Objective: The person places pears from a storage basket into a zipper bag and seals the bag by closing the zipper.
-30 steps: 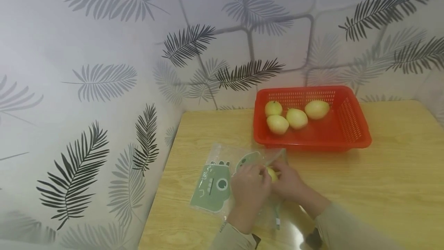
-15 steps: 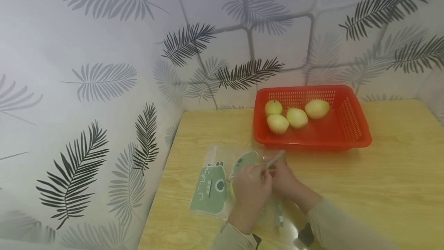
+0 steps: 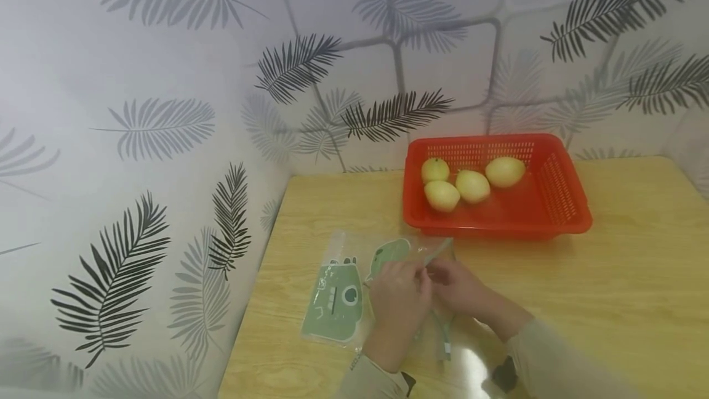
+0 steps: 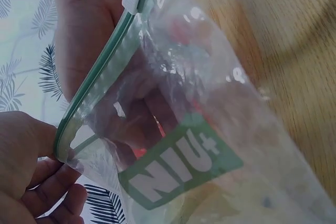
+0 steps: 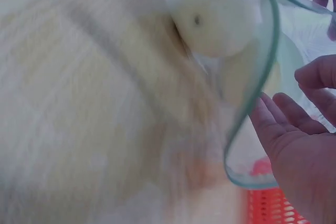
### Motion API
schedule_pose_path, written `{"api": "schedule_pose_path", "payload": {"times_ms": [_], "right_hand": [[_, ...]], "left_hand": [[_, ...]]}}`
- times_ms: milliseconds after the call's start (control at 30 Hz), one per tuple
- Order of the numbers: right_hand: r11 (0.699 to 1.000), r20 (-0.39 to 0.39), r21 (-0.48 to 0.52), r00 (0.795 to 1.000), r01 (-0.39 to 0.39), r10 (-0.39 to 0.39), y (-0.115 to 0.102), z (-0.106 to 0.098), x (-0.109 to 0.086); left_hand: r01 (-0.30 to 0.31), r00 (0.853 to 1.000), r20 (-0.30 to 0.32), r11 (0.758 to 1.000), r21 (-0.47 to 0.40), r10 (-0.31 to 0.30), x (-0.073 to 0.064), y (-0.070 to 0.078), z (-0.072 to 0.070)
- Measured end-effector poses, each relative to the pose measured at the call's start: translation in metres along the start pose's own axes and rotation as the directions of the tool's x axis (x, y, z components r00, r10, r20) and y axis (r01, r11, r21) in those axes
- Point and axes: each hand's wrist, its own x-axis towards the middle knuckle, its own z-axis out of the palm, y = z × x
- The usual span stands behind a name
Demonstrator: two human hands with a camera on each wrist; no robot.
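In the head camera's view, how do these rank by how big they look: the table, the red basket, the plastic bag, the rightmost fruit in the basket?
1. Table
2. Red basket and plastic bag: too close to rank; the bag is partly covered
3. Rightmost fruit

one basket [image 3: 498, 228], four fruits inside [image 3: 472, 187], one bag [image 3: 332, 303]

Ahead of me, a red slotted plastic basket [image 3: 498, 224] stands near the far edge of the wood-grain table [image 3: 609, 288]; four pale yellow pears [image 3: 473, 187] lie in it. Behind, I see a white wall [image 3: 232, 72] printed with gray and black fronds.
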Motion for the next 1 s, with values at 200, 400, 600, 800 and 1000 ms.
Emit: {"api": "schedule_pose_path", "payload": {"times_ms": [200, 400, 600, 800, 1000], "right_hand": [[0.997, 0.002, -0.056, 0.998, 0.059, -0.059, -0.002, -0.015, -0.003], [0.991, -0.018, -0.109, 0.996, 0.083, -0.085, -0.008, -0.026, -0.004], [0.968, -0.064, -0.231, 0.991, 0.099, -0.117, -0.013, -0.035, -0.001], [0.951, -0.134, -0.288, 0.979, 0.113, -0.156, -0.018, -0.05, 0.008], [0.916, -0.164, -0.372, 0.961, 0.15, -0.224, -0.021, -0.067, 0.018]], "left_hand": [[-0.007, 1.0, -0.021, 1.0, 0.017, 0.007, 0.001, -0.003, 0.001], [-0.03, 0.998, -0.055, 1.0, 0.003, 0.03, 0.002, -0.005, 0.002], [-0.017, 0.999, -0.048, 1.0, 0.019, 0.018, 0.003, -0.007, 0.001], [-0.017, 0.999, -0.045, 0.999, 0.03, 0.019, 0.005, -0.01, -0.001], [-0.029, 0.998, -0.054, 0.999, 0.034, 0.03, 0.005, -0.012, -0.001]]}}
